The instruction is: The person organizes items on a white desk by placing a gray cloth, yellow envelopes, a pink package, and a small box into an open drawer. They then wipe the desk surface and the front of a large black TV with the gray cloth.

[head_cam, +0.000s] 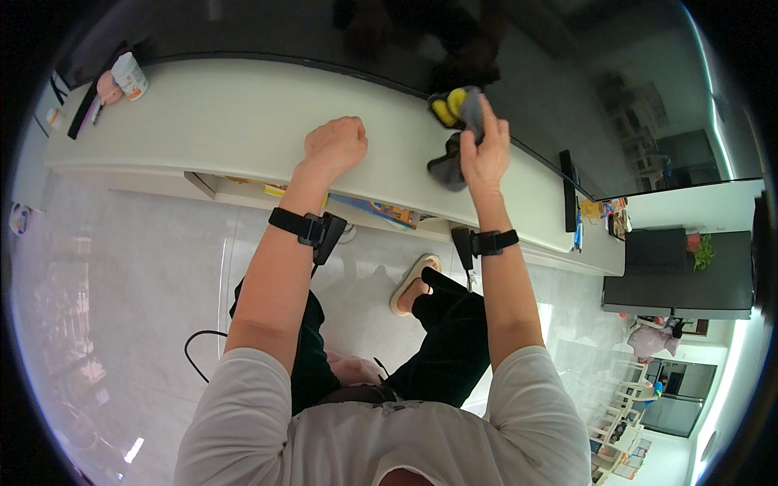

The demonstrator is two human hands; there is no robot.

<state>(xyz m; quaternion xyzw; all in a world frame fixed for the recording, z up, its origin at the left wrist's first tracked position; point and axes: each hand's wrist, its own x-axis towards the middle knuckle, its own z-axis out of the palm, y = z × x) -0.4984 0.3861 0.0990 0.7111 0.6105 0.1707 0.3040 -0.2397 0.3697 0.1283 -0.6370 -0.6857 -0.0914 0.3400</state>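
Note:
My left hand [336,146] is curled into a fist over the white top of a long low cabinet [231,115], with nothing visible in it. To the right, my right hand [489,152] grips a dark grey cloth [448,167] that has yellow patches. The upper part of the cloth is pressed up at the lower edge of a large black television screen [389,42], while the rest hangs bunched on the cabinet top beside my palm. My right thumb and fingers cover part of the cloth.
A white tub [129,76] and a pink object [109,88] stand at the cabinet's left end. Books [377,209] lie in an open compartment below the top. A black television foot [568,191] and pens [578,234] are at the right. A potted plant [703,252] appears farther off.

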